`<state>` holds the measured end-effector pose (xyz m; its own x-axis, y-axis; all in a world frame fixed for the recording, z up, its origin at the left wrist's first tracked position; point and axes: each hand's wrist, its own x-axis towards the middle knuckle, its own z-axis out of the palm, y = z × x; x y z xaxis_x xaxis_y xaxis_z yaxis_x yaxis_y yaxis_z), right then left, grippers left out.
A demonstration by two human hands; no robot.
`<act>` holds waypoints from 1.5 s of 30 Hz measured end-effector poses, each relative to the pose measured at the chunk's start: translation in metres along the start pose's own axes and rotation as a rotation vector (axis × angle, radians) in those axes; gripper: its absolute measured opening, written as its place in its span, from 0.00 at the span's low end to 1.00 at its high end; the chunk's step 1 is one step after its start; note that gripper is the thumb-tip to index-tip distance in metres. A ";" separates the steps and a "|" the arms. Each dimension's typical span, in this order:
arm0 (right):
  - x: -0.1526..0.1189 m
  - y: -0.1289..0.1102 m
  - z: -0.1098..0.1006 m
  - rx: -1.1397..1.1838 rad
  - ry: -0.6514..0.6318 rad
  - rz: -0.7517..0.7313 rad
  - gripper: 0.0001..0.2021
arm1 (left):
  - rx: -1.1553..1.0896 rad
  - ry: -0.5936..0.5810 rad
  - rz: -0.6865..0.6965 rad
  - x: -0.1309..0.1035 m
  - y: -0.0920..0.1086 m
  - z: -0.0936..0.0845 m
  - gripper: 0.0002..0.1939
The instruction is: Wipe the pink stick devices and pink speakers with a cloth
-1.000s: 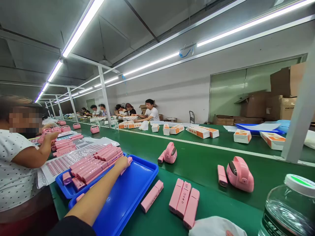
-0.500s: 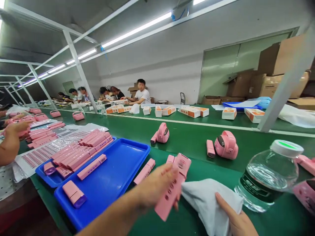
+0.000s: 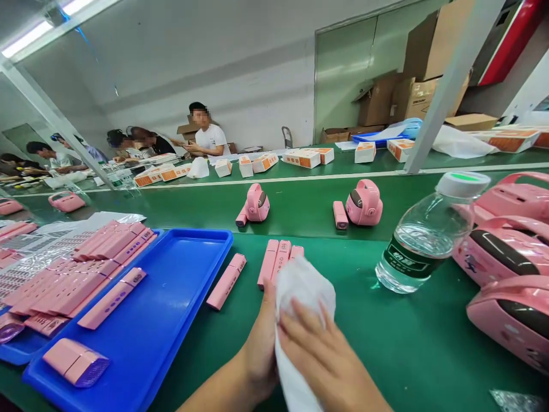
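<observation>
A white cloth (image 3: 306,280) is pressed between my two hands near the front of the green table. My left hand (image 3: 262,343) wraps round its left side; whatever lies under the cloth is hidden. With its fingers together, my right hand (image 3: 319,349) lies over the cloth from the right. Just beyond the hands, several pink bars (image 3: 269,262) stand side by side. Another pink bar (image 3: 227,281) lies to their left, beside a blue tray (image 3: 171,286). That tray carries a long pink bar (image 3: 112,298) and a short pink piece with a purple end (image 3: 75,361).
A water bottle (image 3: 424,240) stands at the right, beside several pink rounded cases (image 3: 510,252). Farther back are two pink cases (image 3: 364,203) with small bars. Piled pink bars (image 3: 81,274) fill the left tray. People (image 3: 210,137) sit across the table beyond white-orange boxes (image 3: 302,158).
The view has swung right and down. The pink bar in my left hand is no longer visible, and the cloth has come up between both hands. My right hand now lies over it.
</observation>
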<state>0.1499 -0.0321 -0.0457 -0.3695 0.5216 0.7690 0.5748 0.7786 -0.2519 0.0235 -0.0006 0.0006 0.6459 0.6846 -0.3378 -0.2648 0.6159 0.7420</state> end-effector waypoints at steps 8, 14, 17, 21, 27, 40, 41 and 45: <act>-0.003 0.009 -0.011 0.061 0.008 0.202 0.25 | -0.100 -0.014 0.080 0.001 -0.005 -0.008 0.45; -0.004 0.006 0.000 0.295 -0.030 0.161 0.19 | -0.195 0.005 0.126 0.002 0.001 -0.011 0.41; -0.007 0.012 -0.007 0.475 0.186 0.832 0.21 | -0.133 0.004 0.073 0.000 0.003 -0.008 0.34; -0.015 0.017 -0.010 0.829 0.537 1.439 0.36 | 0.001 0.084 0.039 0.000 0.003 -0.005 0.29; -0.007 0.002 -0.016 0.671 0.285 1.079 0.26 | 0.054 0.332 0.046 0.004 -0.001 -0.002 0.24; 0.005 0.002 0.002 0.435 -0.117 0.214 0.20 | -0.100 0.223 0.015 -0.001 0.011 -0.007 0.32; 0.004 0.003 0.000 0.469 -0.107 0.248 0.19 | -0.105 0.227 0.021 -0.002 0.013 -0.007 0.32; -0.009 0.009 -0.010 0.476 0.103 0.639 0.19 | -0.104 0.184 -0.014 -0.002 0.007 -0.006 0.23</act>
<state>0.1661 -0.0330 -0.0489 0.0083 0.8998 0.4361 0.2708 0.4178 -0.8672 0.0159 0.0049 0.0034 0.5111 0.7296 -0.4544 -0.3358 0.6561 0.6758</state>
